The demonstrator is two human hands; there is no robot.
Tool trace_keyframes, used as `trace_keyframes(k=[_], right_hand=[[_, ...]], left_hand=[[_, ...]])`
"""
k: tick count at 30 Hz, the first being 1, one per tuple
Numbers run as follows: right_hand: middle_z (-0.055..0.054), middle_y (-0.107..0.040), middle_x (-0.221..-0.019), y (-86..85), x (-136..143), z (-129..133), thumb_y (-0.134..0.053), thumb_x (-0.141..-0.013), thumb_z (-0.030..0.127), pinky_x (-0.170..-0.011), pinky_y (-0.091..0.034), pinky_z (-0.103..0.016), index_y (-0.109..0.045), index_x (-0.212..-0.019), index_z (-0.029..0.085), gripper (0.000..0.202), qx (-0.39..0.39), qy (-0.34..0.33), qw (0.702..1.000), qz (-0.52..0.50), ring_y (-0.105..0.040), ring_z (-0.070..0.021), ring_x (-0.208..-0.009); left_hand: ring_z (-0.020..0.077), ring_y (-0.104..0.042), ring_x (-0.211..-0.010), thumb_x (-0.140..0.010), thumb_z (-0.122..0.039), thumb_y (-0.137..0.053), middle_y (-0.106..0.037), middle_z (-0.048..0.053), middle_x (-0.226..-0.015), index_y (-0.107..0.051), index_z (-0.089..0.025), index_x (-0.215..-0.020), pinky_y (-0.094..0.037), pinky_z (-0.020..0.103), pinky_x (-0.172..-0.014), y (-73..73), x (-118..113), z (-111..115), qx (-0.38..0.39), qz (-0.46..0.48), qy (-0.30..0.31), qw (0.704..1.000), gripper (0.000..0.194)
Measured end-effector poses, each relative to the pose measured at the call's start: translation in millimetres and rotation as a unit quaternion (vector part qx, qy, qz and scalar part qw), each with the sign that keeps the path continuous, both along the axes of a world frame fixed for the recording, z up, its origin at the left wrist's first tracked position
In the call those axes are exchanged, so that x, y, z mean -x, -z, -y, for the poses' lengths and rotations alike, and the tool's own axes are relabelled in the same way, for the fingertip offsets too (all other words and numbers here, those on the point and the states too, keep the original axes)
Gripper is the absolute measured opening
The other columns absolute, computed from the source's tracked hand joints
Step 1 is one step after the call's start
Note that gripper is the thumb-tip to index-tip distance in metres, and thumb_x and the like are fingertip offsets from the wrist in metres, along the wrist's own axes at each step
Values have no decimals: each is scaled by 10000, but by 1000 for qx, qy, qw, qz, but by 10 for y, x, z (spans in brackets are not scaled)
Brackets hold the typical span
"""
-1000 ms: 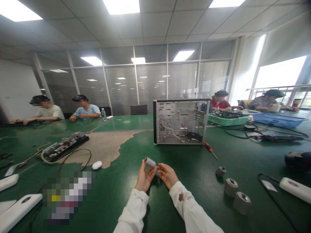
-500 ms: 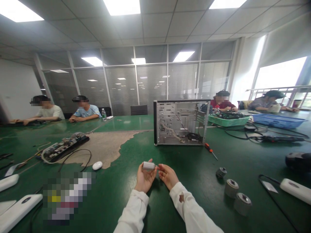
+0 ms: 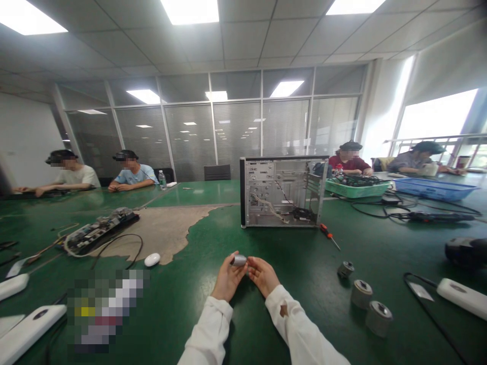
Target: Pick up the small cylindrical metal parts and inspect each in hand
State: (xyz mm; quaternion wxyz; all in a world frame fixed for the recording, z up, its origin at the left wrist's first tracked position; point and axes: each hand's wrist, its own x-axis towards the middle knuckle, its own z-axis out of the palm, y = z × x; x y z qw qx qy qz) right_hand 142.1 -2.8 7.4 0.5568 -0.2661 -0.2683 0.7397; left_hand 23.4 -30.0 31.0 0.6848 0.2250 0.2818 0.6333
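Observation:
A small silver cylinder point(image 3: 239, 260) lies in the fingers of my left hand point(image 3: 227, 282), held above the green table near the middle. My right hand point(image 3: 263, 277) is beside it, its fingers curled with the tips at the cylinder's right end; whether they grip it is too small to tell. Beyond my hands stands an open computer case point(image 3: 283, 192). To the right are three grey metal cylinders, a small one point(image 3: 346, 269), a larger one point(image 3: 361, 294) and the nearest one point(image 3: 379, 318), all resting on the table.
An orange and black screwdriver point(image 3: 329, 236) lies by the case. Green point(image 3: 357, 188) and blue point(image 3: 437, 189) baskets with cables sit at the right. A circuit assembly point(image 3: 102, 230) and a white mouse-like object point(image 3: 152, 259) lie left. People sit across the table.
The silver cylinder has turned in my left hand, and its outline looks shorter and more tilted. Both hands remain in nearly the same place.

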Motion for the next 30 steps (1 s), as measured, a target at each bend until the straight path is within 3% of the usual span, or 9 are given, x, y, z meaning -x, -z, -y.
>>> trace_keyframes(k=[6,13,16,19,21,23,27,30], right_hand=[[-31,-623,-666,14,-4,-10,-684,-547,316,-536,-427,-238,-610,-688,172,216,0,-4,1000,3,-561,-118,-580],[-29,-609,-683,20,1,-16,-663,-561,334,-588,-440,-255,-603,-704,181,218,-8,3,1000,24,-571,-136,-638],[-32,-605,-701,21,21,-17,-644,-572,357,-562,-439,-260,-597,-745,183,249,-42,10,996,78,-564,-141,-628],[-23,-599,-703,22,49,-17,-666,-536,337,-540,-435,-266,-593,-757,178,282,-73,21,990,118,-555,-151,-626],[-21,-606,-719,18,60,-15,-682,-515,292,-608,-444,-287,-595,-749,171,278,-122,31,980,154,-560,-162,-669],[-29,-618,-749,7,56,-8,-670,-527,249,-709,-435,-317,-595,-762,170,259,-195,47,956,214,-566,-176,-730],[-54,-628,-820,-21,21,18,-613,-577,206,-742,-433,-340,-578,-830,172,258,-272,76,908,308,-570,-195,-787],[-62,-628,-854,-35,0,40,-579,-597,189,-702,-449,-330,-559,-870,174,274,-275,84,894,343,-576,-197,-787]], left_hand=[[151,-589,-748,-620,-177,-644,-599,74,-854,-451,-166,-1020,-453,268,-711,65,-58,-39,-57,-129,-93,986,444],[208,-519,-941,-486,-76,-680,-556,86,-1001,-515,-184,-1001,-397,285,-816,40,-100,-10,-122,-304,-200,924,551],[228,-451,-1040,-511,-60,-632,-498,85,-1096,-516,-190,-1019,-360,323,-877,22,-119,13,-179,-397,-226,871,537],[225,-393,-1092,-554,-47,-557,-447,77,-1136,-464,-185,-1078,-290,391,-943,24,-137,27,-251,-528,-245,773,549],[218,-370,-1107,-558,-30,-520,-417,78,-1156,-426,-182,-1111,-258,410,-968,31,-151,34,-290,-584,-244,718,581],[209,-346,-1124,-556,-4,-485,-381,78,-1187,-397,-186,-1141,-245,401,-983,36,-164,40,-317,-617,-231,682,619],[191,-303,-1156,-554,48,-408,-339,71,-1216,-351,-206,-1183,-236,381,-999,31,-185,46,-341,-644,-206,653,681],[190,-285,-1168,-546,63,-389,-306,68,-1228,-321,-223,-1206,-237,378,-1000,11,-198,60,-346,-639,-185,661,723]])
